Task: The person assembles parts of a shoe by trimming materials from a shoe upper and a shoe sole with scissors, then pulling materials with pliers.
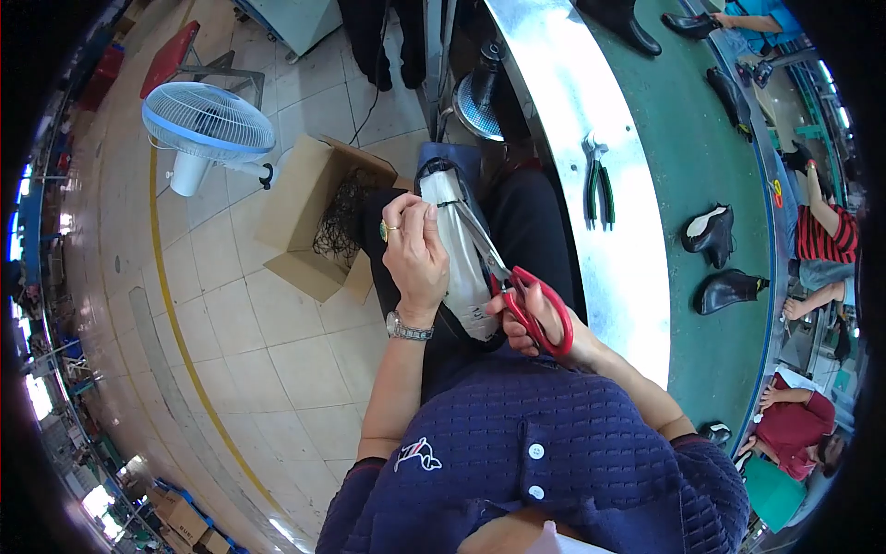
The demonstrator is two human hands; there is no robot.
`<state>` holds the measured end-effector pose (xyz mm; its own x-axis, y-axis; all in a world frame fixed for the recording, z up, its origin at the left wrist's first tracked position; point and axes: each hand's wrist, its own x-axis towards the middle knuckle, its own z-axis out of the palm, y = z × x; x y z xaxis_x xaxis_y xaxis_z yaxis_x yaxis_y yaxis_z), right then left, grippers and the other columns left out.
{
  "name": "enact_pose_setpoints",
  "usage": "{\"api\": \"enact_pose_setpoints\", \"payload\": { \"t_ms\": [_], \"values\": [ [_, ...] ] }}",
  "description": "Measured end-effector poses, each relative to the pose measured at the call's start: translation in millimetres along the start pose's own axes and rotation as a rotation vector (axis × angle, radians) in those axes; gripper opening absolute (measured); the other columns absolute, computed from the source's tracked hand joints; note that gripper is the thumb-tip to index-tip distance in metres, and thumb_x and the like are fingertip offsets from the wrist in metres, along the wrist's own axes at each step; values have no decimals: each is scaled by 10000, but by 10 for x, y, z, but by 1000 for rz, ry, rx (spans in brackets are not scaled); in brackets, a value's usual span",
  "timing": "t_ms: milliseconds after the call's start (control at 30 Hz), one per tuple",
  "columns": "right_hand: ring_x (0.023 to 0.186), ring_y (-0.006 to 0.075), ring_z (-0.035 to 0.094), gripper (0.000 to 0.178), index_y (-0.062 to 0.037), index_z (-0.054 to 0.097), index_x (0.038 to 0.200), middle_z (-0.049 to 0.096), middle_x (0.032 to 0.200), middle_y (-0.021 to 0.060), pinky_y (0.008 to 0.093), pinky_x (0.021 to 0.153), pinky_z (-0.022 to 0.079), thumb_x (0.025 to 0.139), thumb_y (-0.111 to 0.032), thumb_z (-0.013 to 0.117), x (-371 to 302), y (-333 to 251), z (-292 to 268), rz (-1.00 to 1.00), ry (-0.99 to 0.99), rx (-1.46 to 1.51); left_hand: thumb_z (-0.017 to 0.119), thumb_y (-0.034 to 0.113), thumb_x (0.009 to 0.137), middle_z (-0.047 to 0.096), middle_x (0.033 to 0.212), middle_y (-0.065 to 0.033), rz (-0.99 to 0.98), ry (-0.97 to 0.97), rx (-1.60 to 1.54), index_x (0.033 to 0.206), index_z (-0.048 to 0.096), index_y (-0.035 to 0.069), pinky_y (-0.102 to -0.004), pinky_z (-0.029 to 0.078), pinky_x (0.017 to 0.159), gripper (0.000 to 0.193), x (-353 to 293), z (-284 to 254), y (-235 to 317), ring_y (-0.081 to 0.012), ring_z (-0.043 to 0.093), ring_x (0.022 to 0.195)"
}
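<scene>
A black shoe lies lengthwise over my lap, its long whitish underside turned up. A thin black cord crosses it near the far end. My left hand is closed there in a pinch, the cord running to its fingertips; the exact grip is partly hidden. Red-handled scissors are in my right hand, fingers through the loops. Their blades point away from me along the shoe, with the tips close to the cord beside my left fingers.
An open cardboard box with tangled black cords stands left of my knees, near a fan. On the metal bench edge at right lie pliers. Black shoes sit on the green conveyor; other people work beyond.
</scene>
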<state>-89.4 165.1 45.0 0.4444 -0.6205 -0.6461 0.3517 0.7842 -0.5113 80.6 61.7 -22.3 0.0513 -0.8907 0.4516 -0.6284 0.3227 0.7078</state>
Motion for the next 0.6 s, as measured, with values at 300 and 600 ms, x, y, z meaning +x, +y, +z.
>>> {"api": "enact_pose_setpoints", "payload": {
  "t_ms": [300,600],
  "values": [
    [454,73,397,531,-91,447,706,412,548,-19,232,415,308,967,-553,421,238,48,35,-144,244,-395,548,-7,893,651,921,-130,185,69,52,929,590,-7,-339,507,744,55,71,-122,10,-288,625,853],
    [509,41,402,362,-97,541,864,443,635,-53,206,462,339,944,-450,547,111,-22,-139,-190,99,-246,535,88,956,635,987,-219,284,416,148,1086,522,-23,-302,521,705,171,933,-1289,295,-283,633,792]
  ]
}}
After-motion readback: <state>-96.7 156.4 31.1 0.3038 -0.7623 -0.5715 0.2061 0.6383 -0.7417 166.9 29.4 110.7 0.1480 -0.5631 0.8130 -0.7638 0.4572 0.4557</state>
